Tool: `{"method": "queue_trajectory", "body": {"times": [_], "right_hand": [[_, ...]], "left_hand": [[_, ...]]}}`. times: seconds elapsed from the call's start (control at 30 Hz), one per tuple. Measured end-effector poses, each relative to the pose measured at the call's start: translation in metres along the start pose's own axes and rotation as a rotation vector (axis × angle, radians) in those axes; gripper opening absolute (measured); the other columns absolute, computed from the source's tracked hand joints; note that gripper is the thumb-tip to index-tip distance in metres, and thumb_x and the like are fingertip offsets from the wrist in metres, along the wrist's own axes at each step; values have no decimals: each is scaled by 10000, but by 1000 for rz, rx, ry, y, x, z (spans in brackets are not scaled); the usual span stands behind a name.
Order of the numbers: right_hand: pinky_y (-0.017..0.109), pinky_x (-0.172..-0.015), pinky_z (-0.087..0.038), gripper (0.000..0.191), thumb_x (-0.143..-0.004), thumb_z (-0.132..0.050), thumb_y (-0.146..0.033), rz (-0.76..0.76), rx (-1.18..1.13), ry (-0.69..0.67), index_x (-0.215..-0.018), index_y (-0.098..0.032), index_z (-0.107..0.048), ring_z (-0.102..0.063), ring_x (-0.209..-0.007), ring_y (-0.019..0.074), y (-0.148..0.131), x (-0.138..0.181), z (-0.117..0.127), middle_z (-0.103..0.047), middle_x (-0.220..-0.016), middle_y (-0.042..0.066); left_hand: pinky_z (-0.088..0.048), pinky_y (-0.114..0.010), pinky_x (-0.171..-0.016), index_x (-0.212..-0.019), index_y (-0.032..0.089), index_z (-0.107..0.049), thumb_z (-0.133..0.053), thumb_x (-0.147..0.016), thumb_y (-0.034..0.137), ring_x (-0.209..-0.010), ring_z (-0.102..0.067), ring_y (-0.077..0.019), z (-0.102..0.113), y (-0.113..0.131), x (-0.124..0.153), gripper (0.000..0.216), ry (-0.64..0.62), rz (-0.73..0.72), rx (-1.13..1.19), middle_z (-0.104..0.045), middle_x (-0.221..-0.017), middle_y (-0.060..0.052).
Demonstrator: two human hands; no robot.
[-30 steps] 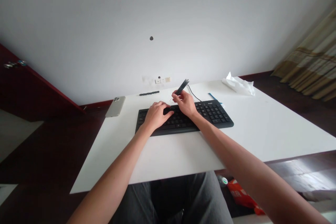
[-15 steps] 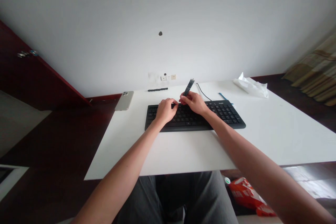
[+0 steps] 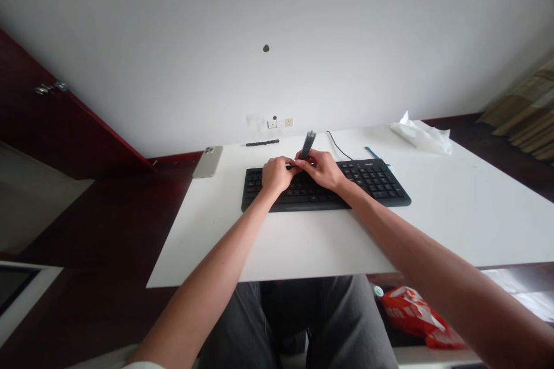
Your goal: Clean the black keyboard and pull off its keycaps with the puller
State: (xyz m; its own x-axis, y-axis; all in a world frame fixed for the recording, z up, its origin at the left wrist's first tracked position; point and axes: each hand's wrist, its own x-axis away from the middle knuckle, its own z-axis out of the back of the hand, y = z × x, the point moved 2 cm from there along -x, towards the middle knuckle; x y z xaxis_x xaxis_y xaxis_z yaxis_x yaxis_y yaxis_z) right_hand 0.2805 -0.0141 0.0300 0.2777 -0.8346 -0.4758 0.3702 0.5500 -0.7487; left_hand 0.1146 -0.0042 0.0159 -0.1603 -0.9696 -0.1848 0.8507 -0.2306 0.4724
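A black keyboard [image 3: 372, 184] lies on the white table [image 3: 303, 242]. My right hand [image 3: 322, 168] hovers over its upper middle rows, fingers closed round a slim dark tool [image 3: 308, 143] that sticks up and away from me. My left hand [image 3: 276, 174] is curled beside it, fingertips pinched against the right hand's fingertips at the tool's lower end. What the left fingers pinch is too small to make out.
A phone [image 3: 208, 161] lies face down at the table's far left corner. A row of black keycaps [image 3: 262, 142] sits at the far edge. The keyboard's cable [image 3: 337, 148], a blue tool [image 3: 371, 152] and a crumpled white wrapper [image 3: 422, 134] lie far right. An orange bag [image 3: 409, 316] is on the floor.
My left hand has moved right and curled from flat on the keys into a pinch meeting the right hand. The tool has tipped more upright. The view shifted slightly.
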Motion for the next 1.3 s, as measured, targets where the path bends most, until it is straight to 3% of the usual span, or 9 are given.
{"method": "queue_trajectory", "body": {"times": [0.1,0.17,0.4,0.53,0.9,1.13,1.3], "right_hand": [[359,-772,-565,439,-949,-558,-614,-49,-119,204,-981,-194,-679,-688,-809,231,1,0,7,-737,-890,79],[353,-776,-577,441,-945,-564,-621,-70,-160,270,-978,-193,-666,-688,-805,220,4,-2,10,-730,-890,79],[373,-774,-596,410,-918,-636,-577,-105,-245,219,-997,-177,-680,-708,-773,218,23,-6,6,-745,-879,83],[385,-828,-604,377,-893,-692,-528,-124,-203,117,-1033,-178,-703,-742,-863,244,23,-6,4,-765,-942,89],[334,-723,-579,230,-915,-665,-400,-221,-62,40,-969,-178,-694,-760,-769,240,20,-7,4,-783,-833,73],[313,-698,-502,267,-964,-595,-419,-34,59,-109,-991,-181,-712,-688,-737,210,7,-9,3,-760,-823,39],[312,-696,-489,299,-986,-560,-439,-6,71,-106,-994,-177,-704,-672,-720,206,3,-6,-2,-756,-826,38]], "left_hand": [[-531,-363,-846,-991,308,-804,-685,-924,491,-991,-716,-254,-4,-1,1,229,14,-37,14,-791,-1047,-27],[-530,-362,-853,-954,305,-806,-702,-918,461,-985,-712,-248,-5,-1,1,191,24,-53,37,-793,-1035,-21],[-533,-355,-941,-993,287,-807,-732,-905,347,-1046,-705,-237,6,0,4,130,12,-133,117,-786,-1106,-7],[-530,-337,-944,-985,281,-804,-708,-916,280,-1038,-712,-223,14,-4,4,119,-24,-144,148,-790,-1077,-3],[-525,-343,-898,-909,236,-786,-718,-890,256,-945,-709,-227,8,-1,4,74,-8,-114,178,-787,-1017,-37],[-525,-314,-847,-1005,250,-756,-725,-889,287,-969,-721,-230,10,-2,4,126,-4,-77,194,-787,-1031,-24],[-519,-336,-844,-1039,258,-796,-682,-923,413,-1004,-725,-273,9,-2,3,225,-21,-71,120,-794,-1051,-65]]}}
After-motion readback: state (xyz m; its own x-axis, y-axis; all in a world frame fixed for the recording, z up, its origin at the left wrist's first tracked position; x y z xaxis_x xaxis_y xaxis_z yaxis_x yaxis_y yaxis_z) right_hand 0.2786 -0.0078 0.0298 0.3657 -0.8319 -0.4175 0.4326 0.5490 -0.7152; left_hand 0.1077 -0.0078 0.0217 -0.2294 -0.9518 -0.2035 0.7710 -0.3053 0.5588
